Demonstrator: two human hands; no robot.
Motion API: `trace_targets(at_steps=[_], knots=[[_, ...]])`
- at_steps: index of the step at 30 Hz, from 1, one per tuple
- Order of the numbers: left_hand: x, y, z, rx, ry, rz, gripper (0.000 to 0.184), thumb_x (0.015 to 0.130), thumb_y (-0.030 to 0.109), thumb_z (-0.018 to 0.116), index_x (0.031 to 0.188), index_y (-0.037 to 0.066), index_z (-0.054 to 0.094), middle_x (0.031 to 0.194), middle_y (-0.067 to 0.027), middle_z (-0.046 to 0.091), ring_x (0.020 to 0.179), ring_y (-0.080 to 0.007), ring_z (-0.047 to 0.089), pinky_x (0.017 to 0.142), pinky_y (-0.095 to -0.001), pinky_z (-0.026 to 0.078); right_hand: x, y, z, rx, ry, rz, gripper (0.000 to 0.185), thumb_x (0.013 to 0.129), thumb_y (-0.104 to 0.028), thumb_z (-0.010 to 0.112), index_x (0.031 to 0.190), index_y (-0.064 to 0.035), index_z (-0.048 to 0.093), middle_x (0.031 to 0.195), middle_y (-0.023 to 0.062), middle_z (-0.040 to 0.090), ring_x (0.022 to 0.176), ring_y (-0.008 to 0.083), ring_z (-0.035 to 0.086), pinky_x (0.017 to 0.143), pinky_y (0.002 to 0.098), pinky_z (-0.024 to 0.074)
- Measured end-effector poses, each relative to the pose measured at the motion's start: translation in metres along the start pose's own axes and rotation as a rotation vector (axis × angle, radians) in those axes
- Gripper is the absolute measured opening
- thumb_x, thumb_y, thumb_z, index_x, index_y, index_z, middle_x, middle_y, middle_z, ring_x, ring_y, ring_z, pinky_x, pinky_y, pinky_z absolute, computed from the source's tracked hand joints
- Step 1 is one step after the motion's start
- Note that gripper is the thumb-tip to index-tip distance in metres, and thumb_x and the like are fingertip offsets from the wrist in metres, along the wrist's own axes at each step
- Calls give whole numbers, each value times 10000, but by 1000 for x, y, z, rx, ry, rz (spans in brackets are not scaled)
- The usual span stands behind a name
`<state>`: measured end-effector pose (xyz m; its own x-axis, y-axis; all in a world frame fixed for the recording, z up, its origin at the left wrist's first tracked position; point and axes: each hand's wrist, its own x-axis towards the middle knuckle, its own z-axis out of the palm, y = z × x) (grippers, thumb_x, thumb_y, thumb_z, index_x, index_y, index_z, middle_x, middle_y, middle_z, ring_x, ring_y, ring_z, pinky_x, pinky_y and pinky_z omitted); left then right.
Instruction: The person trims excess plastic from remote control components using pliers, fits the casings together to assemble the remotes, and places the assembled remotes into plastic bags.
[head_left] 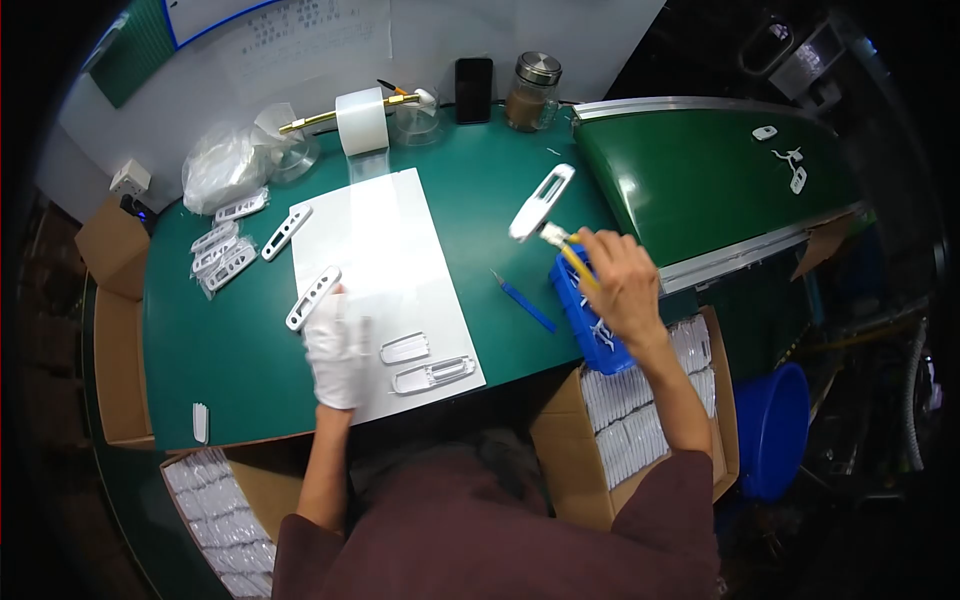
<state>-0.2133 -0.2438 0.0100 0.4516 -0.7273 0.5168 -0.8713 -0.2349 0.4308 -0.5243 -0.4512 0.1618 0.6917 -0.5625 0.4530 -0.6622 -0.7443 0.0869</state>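
Observation:
My left hand (pixel 338 358), in a white glove and partly blurred, is at the left of a white sheet (pixel 445 270). Its fingertips grip a long white plastic casing (pixel 313 298) with several cut-outs. My right hand (pixel 622 282), bare, is closed round yellow-handled pliers (pixel 578 262). Just past their tip is a white plastic frame (pixel 543 203) with a long slot; whether the jaws hold it I cannot tell. Another white casing (pixel 287 233) lies across the sheet's left edge. Near its front edge rest a small white cover (pixel 404 348) and a longer white casing (pixel 434 375).
A blue craft knife (pixel 524 302) lies left of a blue tray (pixel 607 350) with white scraps. Wrapped casings (pixel 222 255) lie left; a film roll (pixel 362 122), phone (pixel 474 90) and jar (pixel 533 92) stand behind. A green conveyor (pixel 700 165) borders the right. Packed cartons (pixel 560 455) stand below.

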Motion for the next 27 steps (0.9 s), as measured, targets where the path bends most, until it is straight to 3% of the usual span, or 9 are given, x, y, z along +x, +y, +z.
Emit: trace_targets(at_steps=[4,6,10,17,19,20,21,23,27], knots=[[19,99,-2,-238,-200,30,781,827,130,740,1477,-12,332,1408,-168,512,1186,-349,562,1013,-432,445,-17,-42,-13,85,-68,-124,606,658,-81,777,1237,-19,611,1060,91,607,893,254,578,736,370,463],[31,130,8,-288,-57,183,830,784,84,756,1484,-12,321,1318,-178,557,1080,-352,610,890,-420,508,-22,-53,-20,94,-72,-185,593,661,-97,765,1227,-9,613,1061,88,601,880,232,565,711,359,446],[37,151,39,-191,-181,156,702,845,6,618,1484,-8,328,1051,-171,634,844,-344,662,683,-417,533,-36,-61,-21,30,-52,-202,570,682,-130,745,1225,-12,620,1085,93,596,901,222,562,717,351,428],[32,142,62,-327,-116,137,578,885,-16,529,1448,23,403,980,-163,649,749,-308,647,676,-403,521,-59,-48,-27,184,-120,-85,607,678,-151,766,1245,-6,608,1089,92,589,931,247,552,778,382,420],[32,135,60,-759,-463,-184,506,934,22,480,1435,13,407,889,-135,641,708,-228,627,651,-359,507,-68,-42,-25,275,-131,-36,617,691,-154,766,1268,-14,597,1091,91,580,945,259,551,790,389,420],[39,133,53,-1004,-703,-343,492,966,92,470,1448,34,390,778,-71,583,611,-129,539,555,-284,452,-72,-41,-23,279,-130,-34,617,691,-154,766,1268,-14,597,1091,91,580,945,259,551,790,389,420],[41,133,48,-1000,-705,-344,492,966,92,470,1448,34,390,778,-71,583,611,-129,539,555,-284,452,-75,-40,-21,293,-117,-14,616,697,-152,762,1275,-19,594,1091,94,576,956,264,553,797,394,423],[41,136,39,-1442,-972,-624,521,953,123,475,1463,70,382,746,-13,519,542,-63,425,478,-223,360,-80,-40,-19,311,-101,13,616,702,-150,758,1281,-25,591,1090,97,573,968,268,554,803,398,425],[42,152,28,-1466,-1043,-676,537,940,133,495,1464,88,388,729,14,483,507,-43,343,452,-196,293,-88,-41,-17,323,-91,23,628,700,-149,756,1292,-24,587,1097,102,575,989,278,558,825,408,431]])
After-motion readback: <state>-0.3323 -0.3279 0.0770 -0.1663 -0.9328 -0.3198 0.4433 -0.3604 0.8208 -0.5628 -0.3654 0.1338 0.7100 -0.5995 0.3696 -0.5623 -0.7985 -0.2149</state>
